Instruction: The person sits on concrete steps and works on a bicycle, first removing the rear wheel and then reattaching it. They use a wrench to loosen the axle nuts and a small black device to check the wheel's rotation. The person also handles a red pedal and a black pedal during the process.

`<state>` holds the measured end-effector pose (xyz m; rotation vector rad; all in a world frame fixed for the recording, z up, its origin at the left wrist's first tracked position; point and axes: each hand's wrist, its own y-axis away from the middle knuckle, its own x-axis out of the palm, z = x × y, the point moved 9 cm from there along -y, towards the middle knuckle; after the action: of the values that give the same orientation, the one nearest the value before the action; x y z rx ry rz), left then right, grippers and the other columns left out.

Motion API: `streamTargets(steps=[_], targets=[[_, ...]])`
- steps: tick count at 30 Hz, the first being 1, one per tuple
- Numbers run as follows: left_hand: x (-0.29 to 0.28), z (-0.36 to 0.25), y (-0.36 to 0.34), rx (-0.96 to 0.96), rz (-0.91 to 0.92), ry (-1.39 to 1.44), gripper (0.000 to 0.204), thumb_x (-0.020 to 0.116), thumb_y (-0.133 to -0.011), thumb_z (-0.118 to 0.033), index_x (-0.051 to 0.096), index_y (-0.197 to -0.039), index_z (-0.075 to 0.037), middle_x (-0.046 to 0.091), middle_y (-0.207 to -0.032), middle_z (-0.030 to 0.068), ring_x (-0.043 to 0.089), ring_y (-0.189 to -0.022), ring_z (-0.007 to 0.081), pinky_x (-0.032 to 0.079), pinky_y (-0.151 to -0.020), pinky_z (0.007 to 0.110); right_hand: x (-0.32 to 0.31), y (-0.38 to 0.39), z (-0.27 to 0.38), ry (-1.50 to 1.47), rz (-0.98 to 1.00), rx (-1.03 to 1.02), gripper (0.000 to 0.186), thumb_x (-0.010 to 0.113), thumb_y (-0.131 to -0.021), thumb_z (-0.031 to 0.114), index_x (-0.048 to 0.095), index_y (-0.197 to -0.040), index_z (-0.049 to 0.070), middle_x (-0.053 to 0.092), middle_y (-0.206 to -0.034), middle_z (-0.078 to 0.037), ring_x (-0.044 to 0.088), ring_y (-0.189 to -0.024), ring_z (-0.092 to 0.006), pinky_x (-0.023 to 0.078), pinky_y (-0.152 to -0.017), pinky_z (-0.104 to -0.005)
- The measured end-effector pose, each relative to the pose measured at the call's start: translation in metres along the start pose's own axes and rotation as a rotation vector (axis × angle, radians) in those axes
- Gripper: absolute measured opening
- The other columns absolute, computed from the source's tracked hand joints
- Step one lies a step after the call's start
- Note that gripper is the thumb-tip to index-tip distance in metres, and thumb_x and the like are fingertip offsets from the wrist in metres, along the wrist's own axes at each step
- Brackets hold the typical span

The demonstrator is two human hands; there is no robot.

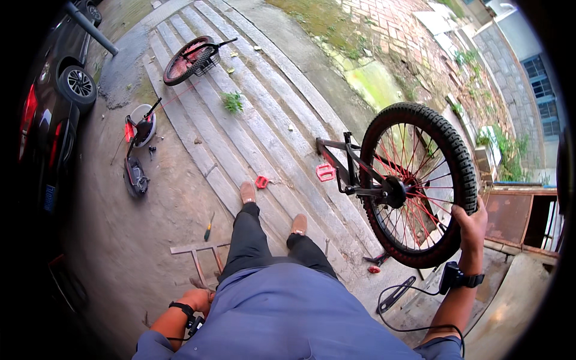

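My right hand (pixel 471 223) grips the tire of a bicycle wheel (pixel 450 246) with red spokes, raised on my right and still attached to a dark bike frame (pixel 336 153). My left hand (pixel 198 299) is low beside my left hip; its fingers are mostly hidden. A red pedal (pixel 261 182) lies on the slabs by my feet, and a pink-red pedal (pixel 326 172) is by the frame. A screwdriver (pixel 208 231) and a rusty metal bracket (pixel 195 258) lie left of my legs. A black crank arm (pixel 396 294) lies below the wheel.
A red-rimmed wheel with fork (pixel 183 63) lies up on the stone steps (pixel 198 120). A black scooter-like item (pixel 137 174) and other parts lie on the concrete. A dark car (pixel 54 108) stands at far left beside a pole (pixel 96 33); a rusty metal box (pixel 510 213) is at right.
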<state>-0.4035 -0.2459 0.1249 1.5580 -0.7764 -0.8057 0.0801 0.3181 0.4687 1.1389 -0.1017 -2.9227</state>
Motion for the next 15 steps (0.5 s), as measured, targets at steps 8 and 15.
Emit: streamTargets(steps=[8,15], targets=[[-0.063,0.052,-0.008,0.175,-0.031,0.283,0.041,0.072,-0.075,-0.031,0.07,-0.109,-0.009,0.069,-0.114,0.0173,0.065,-0.108,0.0362,0.052,-0.089,0.044,0.056,-0.097,0.121,0.047,-0.015,-0.056,0.037,0.075,-0.074,0.015,0.061,-0.105,0.0,0.058,-0.082,0.001,0.051,-0.069,-0.009,0.044,-0.064,-0.0246],[-0.127,0.101,-0.001,0.21,-0.036,0.295,0.045,0.067,-0.078,-0.036,0.069,-0.115,-0.009,0.066,-0.119,0.0191,0.063,-0.111,0.0377,0.051,-0.092,0.044,0.101,-0.166,0.222,0.111,-0.046,-0.058,0.032,0.076,-0.074,0.018,0.062,-0.098,0.001,0.06,-0.077,0.001,0.052,-0.064,-0.0083,0.041,-0.059,-0.0243]])
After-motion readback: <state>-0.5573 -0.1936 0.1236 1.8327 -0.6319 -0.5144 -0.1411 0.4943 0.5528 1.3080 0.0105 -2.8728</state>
